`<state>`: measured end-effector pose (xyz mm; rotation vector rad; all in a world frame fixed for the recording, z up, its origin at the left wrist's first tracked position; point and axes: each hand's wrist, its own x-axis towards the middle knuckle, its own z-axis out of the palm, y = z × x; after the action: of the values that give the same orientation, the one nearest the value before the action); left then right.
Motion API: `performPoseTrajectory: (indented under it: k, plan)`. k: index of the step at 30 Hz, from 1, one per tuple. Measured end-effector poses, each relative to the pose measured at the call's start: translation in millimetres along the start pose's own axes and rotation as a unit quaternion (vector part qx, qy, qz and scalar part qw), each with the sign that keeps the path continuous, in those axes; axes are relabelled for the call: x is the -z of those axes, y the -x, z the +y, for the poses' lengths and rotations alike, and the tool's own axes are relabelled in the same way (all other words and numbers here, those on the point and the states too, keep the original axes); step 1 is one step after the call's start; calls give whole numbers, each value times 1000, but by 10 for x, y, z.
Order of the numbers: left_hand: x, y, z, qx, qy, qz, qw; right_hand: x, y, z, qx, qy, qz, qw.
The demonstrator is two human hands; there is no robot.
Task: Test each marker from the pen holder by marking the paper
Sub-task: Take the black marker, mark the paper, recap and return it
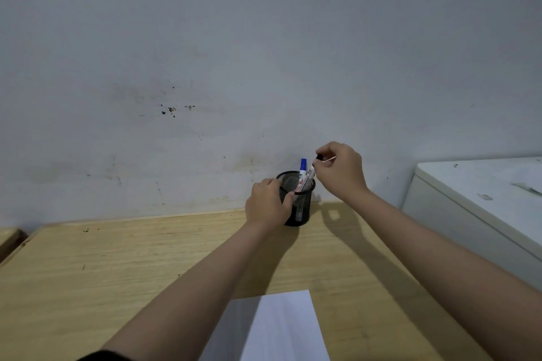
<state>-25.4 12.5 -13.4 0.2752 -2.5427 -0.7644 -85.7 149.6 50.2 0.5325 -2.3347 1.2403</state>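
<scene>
Pen holder: the black mesh pen holder (296, 199) stands upright at the far edge of the wooden desk (117, 272), close to the wall (264, 53).
Left hand: the left hand (268, 204) is wrapped around the holder's side, thumb across the mesh at the front, bracing it against the desk.
Right hand: the right hand (340, 171) hovers just above and right of the rim, fingers pinched narrow on the dark top of a black-capped marker (311, 173) whose white barrel leans out of the holder. A thin pale stick pokes out of the pinch too; I cannot tell what it is.
Other markers: a blue-capped marker (303, 168) stands in the holder beside it, untouched. Red print shows through the mesh lower down, so there may be a third; I cannot be sure.
Paper: the white paper (281, 328) lies flat at the near edge of the desk, well apart from the holder, and the part I can see is blank.
Done: as far as I can see, nothing is tested; no mark shows on the sheet.
Step in hand: drawing out the first marker, by my reckoning.
Left to do: uncap it, mark the sheet, then repeat with every other marker.
</scene>
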Motion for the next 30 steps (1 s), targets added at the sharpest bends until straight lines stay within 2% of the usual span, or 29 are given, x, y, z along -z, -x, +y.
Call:
performPoseTrajectory:
  k: [3, 8, 13, 18, 21, 25, 30]
  plan:
    - [122, 126, 116, -28, 38, 26, 999, 222, 86, -189, 22, -28, 25, 999]
    - [378, 476, 300, -96, 228, 67, 967, 472, 459, -367, 3, -125, 74, 989]
    - [635, 756, 411, -66, 322, 86, 940, 462, 1010, -390, -25, -258, 51, 965]
    - [874, 950, 414, -24, 350, 136, 927, 366, 1361, -479, -24, -316, -21, 948]
    - [1031, 1018, 361, -4, 358, 149, 922, 325, 1435, -577, -2, -295, -70, 953]
    - [1208, 1094, 263, -17, 321, 129, 938, 308, 1353, -775, -11, -305, -32, 952]
    - [1300, 1210, 226, -37, 287, 102, 952, 193, 1322, -1035, -94, -307, -61, 945]
